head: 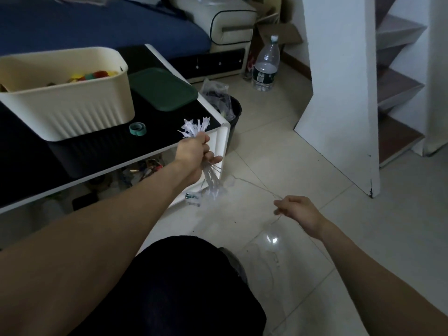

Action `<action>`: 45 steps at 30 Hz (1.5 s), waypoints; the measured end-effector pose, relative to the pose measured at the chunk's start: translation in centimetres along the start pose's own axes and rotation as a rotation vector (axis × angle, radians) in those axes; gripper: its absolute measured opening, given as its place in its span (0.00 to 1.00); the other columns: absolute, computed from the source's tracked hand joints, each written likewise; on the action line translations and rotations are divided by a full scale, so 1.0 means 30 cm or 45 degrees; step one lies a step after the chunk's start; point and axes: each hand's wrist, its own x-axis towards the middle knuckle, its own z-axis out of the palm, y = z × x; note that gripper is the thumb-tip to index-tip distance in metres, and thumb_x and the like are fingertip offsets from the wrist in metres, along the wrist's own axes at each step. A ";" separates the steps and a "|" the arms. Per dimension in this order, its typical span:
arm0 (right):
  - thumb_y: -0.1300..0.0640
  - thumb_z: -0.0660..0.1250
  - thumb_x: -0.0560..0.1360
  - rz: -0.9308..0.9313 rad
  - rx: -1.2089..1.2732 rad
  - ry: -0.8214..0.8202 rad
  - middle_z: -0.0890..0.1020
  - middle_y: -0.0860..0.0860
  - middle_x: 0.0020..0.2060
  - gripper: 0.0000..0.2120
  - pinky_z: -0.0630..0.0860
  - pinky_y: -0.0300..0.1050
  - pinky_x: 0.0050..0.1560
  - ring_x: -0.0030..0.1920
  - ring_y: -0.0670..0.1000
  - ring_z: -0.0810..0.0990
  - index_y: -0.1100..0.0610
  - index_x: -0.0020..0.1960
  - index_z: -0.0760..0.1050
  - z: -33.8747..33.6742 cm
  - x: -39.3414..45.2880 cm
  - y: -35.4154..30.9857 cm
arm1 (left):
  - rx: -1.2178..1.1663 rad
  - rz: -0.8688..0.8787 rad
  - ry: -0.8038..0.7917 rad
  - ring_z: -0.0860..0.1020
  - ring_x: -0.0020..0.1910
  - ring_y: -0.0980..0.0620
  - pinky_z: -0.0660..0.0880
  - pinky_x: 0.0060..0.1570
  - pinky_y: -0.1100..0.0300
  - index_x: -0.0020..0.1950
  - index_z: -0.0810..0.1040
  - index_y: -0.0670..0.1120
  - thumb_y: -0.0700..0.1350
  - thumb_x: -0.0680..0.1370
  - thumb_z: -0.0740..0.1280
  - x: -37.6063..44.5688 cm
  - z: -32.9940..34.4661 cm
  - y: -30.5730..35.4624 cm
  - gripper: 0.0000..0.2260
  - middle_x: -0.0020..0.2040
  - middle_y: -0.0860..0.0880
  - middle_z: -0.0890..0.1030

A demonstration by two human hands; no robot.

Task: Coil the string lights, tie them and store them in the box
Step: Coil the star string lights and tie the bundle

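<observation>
The low table (155, 132), black on top with a white rim, fills the frame toward 10 o'clock, and on it stands the cream box (70, 103), open at the top with coloured bits inside. Just beside the box, toward 3 o'clock of it, lies a dark green lid (163, 88), and a small roll of green tape (137, 129) sits near the box's front corner. A clear bottle (266, 66) stands on the floor toward 1 o'clock. The string lights (194, 129) are gathered into a bundle whose long axis runs nearly upright, tilted a little toward 1 o'clock: pale star-shaped tips fan out above the fist and looped wire with more tips hangs below it, off the table's corner. The left hand (195, 152) is closed tight around the middle of that bundle. From the bundle's lower end a thin wire stretches toward 4 o'clock to the right hand (297, 210), whose fingertips are pressed together, pinching the strand; more wire trails loose over the floor tiles below it.
</observation>
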 end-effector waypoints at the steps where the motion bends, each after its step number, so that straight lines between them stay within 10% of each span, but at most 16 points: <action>1: 0.60 0.71 0.77 0.017 0.113 -0.056 0.74 0.56 0.31 0.15 0.76 0.50 0.52 0.36 0.54 0.77 0.59 0.33 0.72 -0.009 -0.006 -0.013 | -0.008 -0.009 -0.031 0.64 0.22 0.53 0.80 0.36 0.52 0.43 0.70 0.43 0.43 0.84 0.57 0.003 0.004 -0.004 0.11 0.28 0.50 0.61; 5: 0.58 0.69 0.72 0.051 0.466 -0.199 0.59 0.49 0.29 0.08 0.63 0.44 0.34 0.28 0.49 0.58 0.53 0.45 0.69 -0.009 -0.043 -0.100 | 0.093 -0.028 -0.095 0.67 0.26 0.51 0.76 0.31 0.56 0.42 0.70 0.44 0.45 0.85 0.55 0.002 0.016 -0.022 0.13 0.30 0.49 0.69; 10: 0.63 0.65 0.72 -0.074 0.707 -0.407 0.64 0.49 0.34 0.13 0.57 0.44 0.36 0.34 0.48 0.61 0.59 0.56 0.72 0.015 -0.079 -0.220 | 0.265 -0.005 -0.111 0.60 0.25 0.53 0.64 0.31 0.58 0.40 0.69 0.47 0.44 0.84 0.56 -0.007 0.026 -0.055 0.13 0.25 0.52 0.63; 18: 0.64 0.69 0.79 -0.398 0.375 -0.095 0.75 0.52 0.35 0.04 0.69 0.39 0.33 0.32 0.48 0.71 0.63 0.50 0.81 0.146 -0.079 -0.331 | 0.313 -0.135 -0.301 0.65 0.26 0.52 0.65 0.30 0.58 0.40 0.67 0.47 0.46 0.85 0.54 -0.061 0.063 -0.108 0.14 0.28 0.50 0.68; 27: 0.60 0.70 0.78 -0.198 0.591 -0.091 0.80 0.52 0.33 0.07 0.76 0.39 0.35 0.32 0.47 0.76 0.63 0.46 0.82 0.235 -0.105 -0.428 | 0.460 0.132 -0.366 0.78 0.37 0.48 0.76 0.47 0.56 0.46 0.77 0.36 0.43 0.83 0.57 -0.090 0.082 -0.136 0.14 0.39 0.42 0.79; 39: 0.55 0.77 0.72 -0.500 0.238 0.556 0.85 0.50 0.34 0.05 0.78 0.45 0.33 0.30 0.46 0.80 0.56 0.44 0.85 0.305 -0.075 -0.395 | 0.472 0.087 -0.471 0.66 0.26 0.53 0.65 0.27 0.60 0.46 0.73 0.41 0.44 0.85 0.56 -0.088 0.079 -0.112 0.12 0.31 0.48 0.70; 45: 0.66 0.64 0.79 -0.684 -0.097 0.062 0.77 0.47 0.45 0.22 0.79 0.43 0.42 0.35 0.44 0.78 0.49 0.70 0.74 0.329 -0.108 -0.355 | 0.448 0.131 -0.215 0.68 0.25 0.53 0.67 0.27 0.59 0.41 0.73 0.43 0.42 0.84 0.59 -0.068 0.051 -0.107 0.12 0.30 0.49 0.72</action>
